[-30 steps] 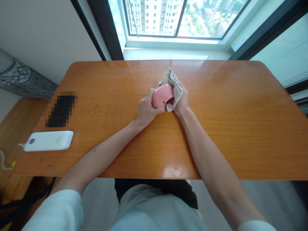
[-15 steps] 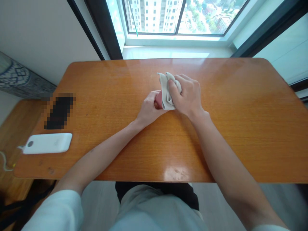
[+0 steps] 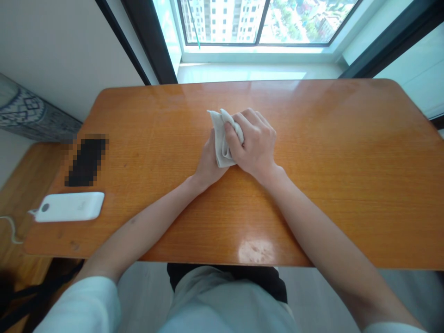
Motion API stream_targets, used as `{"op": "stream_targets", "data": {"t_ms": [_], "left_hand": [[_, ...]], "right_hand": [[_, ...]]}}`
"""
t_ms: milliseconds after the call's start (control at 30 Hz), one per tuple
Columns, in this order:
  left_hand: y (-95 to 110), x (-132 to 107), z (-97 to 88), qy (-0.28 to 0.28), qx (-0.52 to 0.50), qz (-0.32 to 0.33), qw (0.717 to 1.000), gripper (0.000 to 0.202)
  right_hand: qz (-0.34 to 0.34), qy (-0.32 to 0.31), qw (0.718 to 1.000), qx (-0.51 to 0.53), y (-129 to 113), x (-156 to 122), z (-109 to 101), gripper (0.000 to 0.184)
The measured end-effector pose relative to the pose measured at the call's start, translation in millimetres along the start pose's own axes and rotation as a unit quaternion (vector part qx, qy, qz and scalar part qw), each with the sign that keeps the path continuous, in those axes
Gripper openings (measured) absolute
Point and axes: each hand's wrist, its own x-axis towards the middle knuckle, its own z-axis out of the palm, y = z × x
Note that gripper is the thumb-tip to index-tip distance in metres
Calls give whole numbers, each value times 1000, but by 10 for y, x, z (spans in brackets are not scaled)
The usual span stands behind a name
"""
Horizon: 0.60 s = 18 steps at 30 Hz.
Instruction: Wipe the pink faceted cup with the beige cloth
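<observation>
My right hand (image 3: 255, 141) is closed on a folded pale grey cloth (image 3: 221, 143), the thumb lying across its folds. The cloth is pressed against my left hand (image 3: 209, 161), over its palm side. The fingers of my left hand are mostly hidden behind the cloth. Half a second ago a smooth pink object showed in that hand's curled grip; now the cloth covers it, and its kind cannot be made out. Both hands are together above the middle of the wooden table (image 3: 166, 138).
At the table's left side lie a white rounded device (image 3: 71, 206) with a cable and a dark pixelated rectangle (image 3: 86, 162). A window (image 3: 256, 23) with a pale sill (image 3: 239, 71) stands beyond the far edge. A patterned grey fabric item (image 3: 38, 111) is at the left.
My right hand and the cloth have moved left and slightly nearer, over my left hand. The pink object that showed between them is now covered.
</observation>
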Motion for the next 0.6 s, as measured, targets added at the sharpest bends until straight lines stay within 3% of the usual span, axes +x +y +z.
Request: {"op": "stream_targets", "data": {"t_ms": [167,300,467,600], "left_hand": [[49,4,19,12,20,0,1000,45],[86,21,20,11,34,-19,999,32],[75,34,21,3,45,-25,999,47],[17,47,27,8,47,-14,999,46]], "right_hand": [[30,7,995,95,111,59,-29,49],[75,22,973,218,196,55,-6,57],[166,70,897,402,382,-43,214,60],[221,85,828,509,508,-83,452,75]]}}
